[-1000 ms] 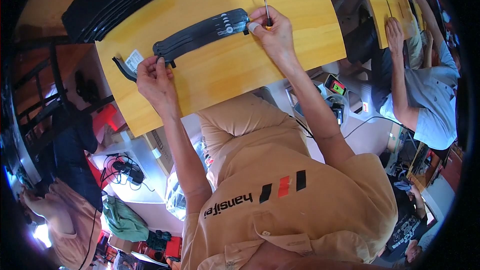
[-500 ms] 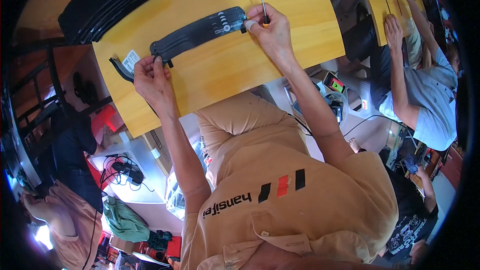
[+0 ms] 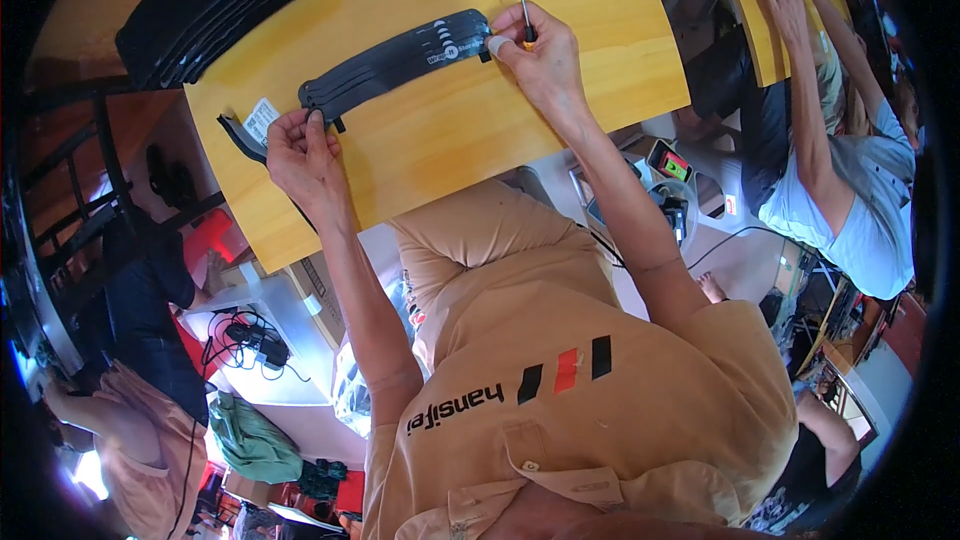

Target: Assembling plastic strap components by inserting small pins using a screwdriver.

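A curved black strip [image 3: 395, 62] with white print and small tabs on its lower edge lies across the yellow table. My left hand [image 3: 308, 162] pinches its left end between thumb and fingers. At the strip's right end is my right hand [image 3: 545, 65], its thumb and fingertips touching the corner. That hand is also closed round a small screwdriver [image 3: 529, 32] with a dark and orange handle, its metal shaft pointing away from me. Whitish tape or a cover wraps one of its digits. Beside my left hand lies another black strip [image 3: 240, 137] with a white label [image 3: 262, 115].
A stack of black curved pieces [image 3: 215, 10] fills the far left of the wooden table [image 3: 590, 90]. A co-worker in a light shirt [image 3: 835, 210] sits at another table on the right. Cables with a black adapter [image 3: 262, 342] rest on a white surface at lower left.
My hands and the strip have shifted only slightly. The co-worker's nearer hand on the right has moved farther up their table.
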`<state>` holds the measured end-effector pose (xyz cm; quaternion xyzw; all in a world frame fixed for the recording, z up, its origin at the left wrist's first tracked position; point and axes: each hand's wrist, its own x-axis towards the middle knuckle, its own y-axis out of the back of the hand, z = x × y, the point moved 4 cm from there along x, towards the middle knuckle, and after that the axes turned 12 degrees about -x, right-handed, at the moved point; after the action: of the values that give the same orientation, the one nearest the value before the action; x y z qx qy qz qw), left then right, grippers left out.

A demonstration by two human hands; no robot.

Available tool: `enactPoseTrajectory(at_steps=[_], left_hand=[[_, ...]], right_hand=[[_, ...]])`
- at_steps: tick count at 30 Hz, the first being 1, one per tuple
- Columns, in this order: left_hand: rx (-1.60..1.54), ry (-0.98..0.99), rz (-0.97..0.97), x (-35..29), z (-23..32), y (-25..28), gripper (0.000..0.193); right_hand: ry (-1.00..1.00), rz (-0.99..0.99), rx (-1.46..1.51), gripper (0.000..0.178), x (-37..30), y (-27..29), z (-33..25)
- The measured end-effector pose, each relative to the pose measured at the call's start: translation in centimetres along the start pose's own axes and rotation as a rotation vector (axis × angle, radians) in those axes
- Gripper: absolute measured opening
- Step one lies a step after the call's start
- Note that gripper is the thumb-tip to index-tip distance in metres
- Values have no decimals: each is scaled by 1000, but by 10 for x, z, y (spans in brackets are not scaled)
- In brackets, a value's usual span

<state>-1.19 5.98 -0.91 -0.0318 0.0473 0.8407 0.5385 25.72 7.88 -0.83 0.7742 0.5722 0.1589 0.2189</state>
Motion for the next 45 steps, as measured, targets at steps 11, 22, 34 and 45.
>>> enactPoseTrajectory(at_steps=[11, 22, 34, 45], left_hand=[[10, -21, 15, 1, -3, 0, 8], [119, -71, 42, -1, 8, -2, 9], [76, -86, 0, -1, 7, -1, 9], [140, -88, 24, 0, 9, -1, 11]], right_hand=[[13, 9, -13, 12, 0, 0, 2], [37, 27, -39, 10, 0, -2, -2], [84, 23, -68, 10, 0, -1, -6], [97, 23, -116, 8, -2, 2, -12]])
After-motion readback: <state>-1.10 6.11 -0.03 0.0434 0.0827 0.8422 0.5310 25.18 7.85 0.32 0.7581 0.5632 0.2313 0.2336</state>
